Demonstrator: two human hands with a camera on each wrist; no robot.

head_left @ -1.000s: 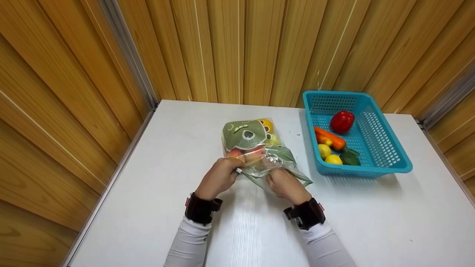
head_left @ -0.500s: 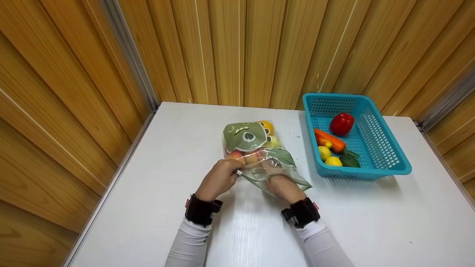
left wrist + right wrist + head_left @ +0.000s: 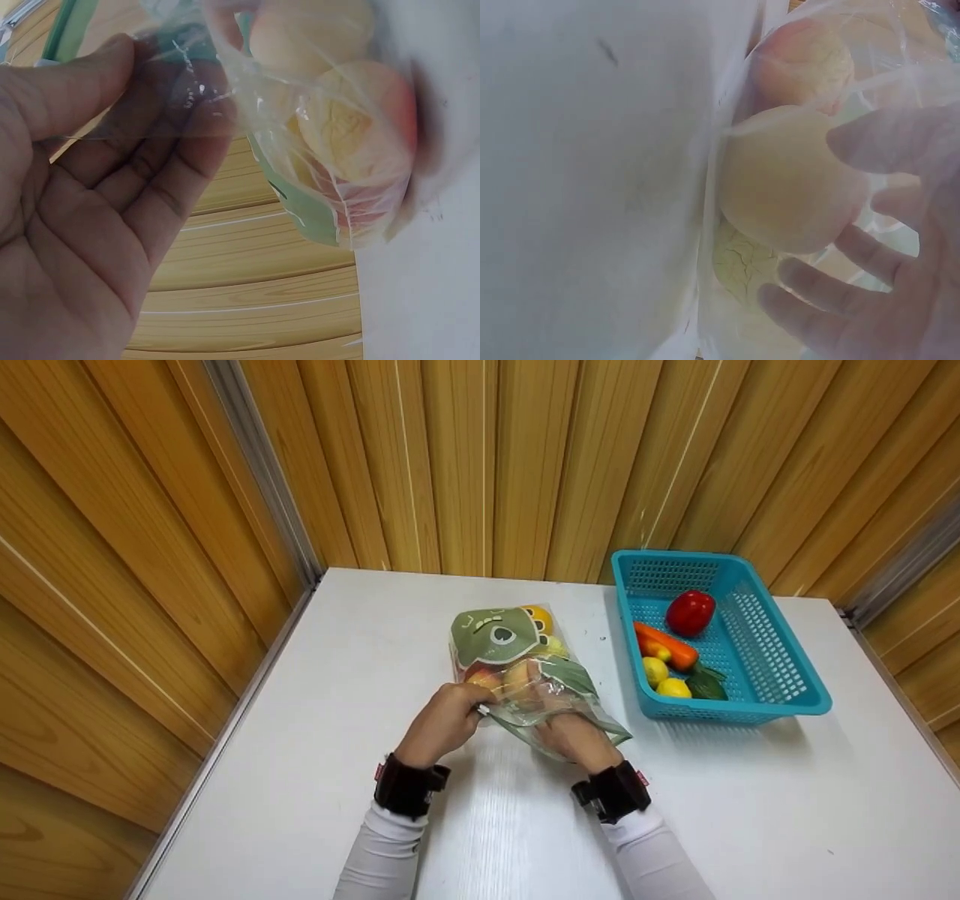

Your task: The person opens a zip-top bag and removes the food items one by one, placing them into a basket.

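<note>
- Left hand (image 3: 441,724) pinches the clear bag (image 3: 496,639) at its near edge, seemingly steadying the mouth.
- Right hand (image 3: 576,737), inside, is loosely spread beside a peach (image 3: 784,180).

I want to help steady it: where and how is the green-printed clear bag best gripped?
Probably at the loose green-edged rim, pinched thumb-to-fingers from the person's side, as the left hand does. The clear bag lies with its mouth toward the person, the right hand reaching inside. Film there is slack; rounded fruit bulges farther in, likely a poorer hold.
</note>
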